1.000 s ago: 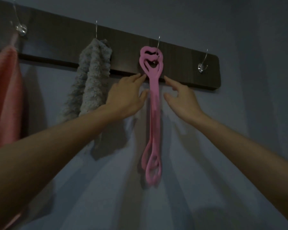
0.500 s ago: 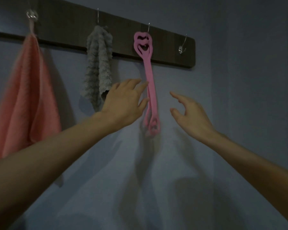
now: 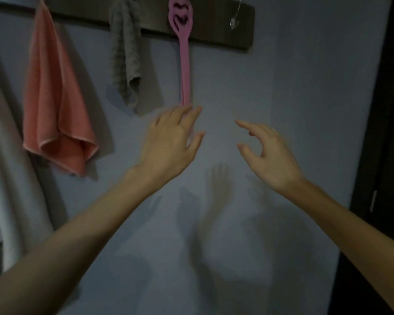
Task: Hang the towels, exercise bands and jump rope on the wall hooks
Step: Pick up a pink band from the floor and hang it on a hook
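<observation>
Overhead, wall rail: we see a dark wooden hook rail (image 3: 214, 30) fixed across the top of a pale blue-grey wall (image 3: 282, 87); the frame cuts off its upper edge.
Towel one: a salmon-pink cloth towel (image 3: 52, 98) hangs from the left part of the rail and drapes down to a pointed lower corner.
Towel two: a grey fluffy towel (image 3: 123, 53) hangs bunched between the salmon-pink towel and the band.
Exercise band: a pink rubber exercise band with heart-shaped cut-outs (image 3: 184, 64) hangs straight down from the rail, right of the grey towel. Its lower end is hidden behind the left hand.
Hook: a clear curved hook (image 3: 234, 21) sits near the rail's right end, right of the band.
Left hand: the left hand (image 3: 171, 144) is raised before the wall, fingers extended and relaxed, gripping nothing. Its fingertips overlap the band's lower part; we cannot tell whether they touch it.
Right hand: the right hand (image 3: 268, 153) is raised to the right of the band and apart from it. Its fingers are loosely curved, thumb and index finger separated, holding nothing.
Left edge: a light grey cloth (image 3: 0, 155) hangs there.
Right edge: a dark door frame (image 3: 387, 110) borders the wall.
</observation>
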`<state>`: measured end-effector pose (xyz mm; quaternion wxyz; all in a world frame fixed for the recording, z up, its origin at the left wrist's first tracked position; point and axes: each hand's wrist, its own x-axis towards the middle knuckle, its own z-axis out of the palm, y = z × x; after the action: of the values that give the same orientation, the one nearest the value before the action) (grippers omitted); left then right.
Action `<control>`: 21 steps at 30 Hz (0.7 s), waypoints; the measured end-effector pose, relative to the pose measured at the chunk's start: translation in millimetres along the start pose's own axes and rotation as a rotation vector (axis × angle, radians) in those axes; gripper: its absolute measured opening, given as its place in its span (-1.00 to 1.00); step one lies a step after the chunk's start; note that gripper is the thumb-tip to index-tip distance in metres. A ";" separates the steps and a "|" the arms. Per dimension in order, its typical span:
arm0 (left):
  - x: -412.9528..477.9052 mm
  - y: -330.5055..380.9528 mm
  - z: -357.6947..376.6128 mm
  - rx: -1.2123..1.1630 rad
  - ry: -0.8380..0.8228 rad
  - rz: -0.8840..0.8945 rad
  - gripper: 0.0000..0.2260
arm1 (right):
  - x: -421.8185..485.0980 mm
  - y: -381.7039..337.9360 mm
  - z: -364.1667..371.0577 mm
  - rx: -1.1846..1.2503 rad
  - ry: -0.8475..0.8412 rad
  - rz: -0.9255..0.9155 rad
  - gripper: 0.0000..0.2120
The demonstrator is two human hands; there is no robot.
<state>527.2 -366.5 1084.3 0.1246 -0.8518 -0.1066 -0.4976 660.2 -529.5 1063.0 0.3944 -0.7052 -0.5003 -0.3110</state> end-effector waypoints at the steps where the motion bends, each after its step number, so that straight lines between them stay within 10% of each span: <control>1: -14.1 11.1 2.6 -0.020 -0.030 -0.014 -0.51 | -15.0 1.2 -4.7 0.008 -0.015 0.002 -0.58; 21: -310.4 136.4 -19.0 -0.267 -0.463 -0.138 -0.56 | -342.0 -44.4 -53.7 0.089 -0.357 0.434 -0.60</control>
<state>403.7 -519.5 807.6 -0.0508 -0.9424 -0.1237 -0.3065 511.0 -725.2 815.4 0.3878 -0.8215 -0.4125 -0.0678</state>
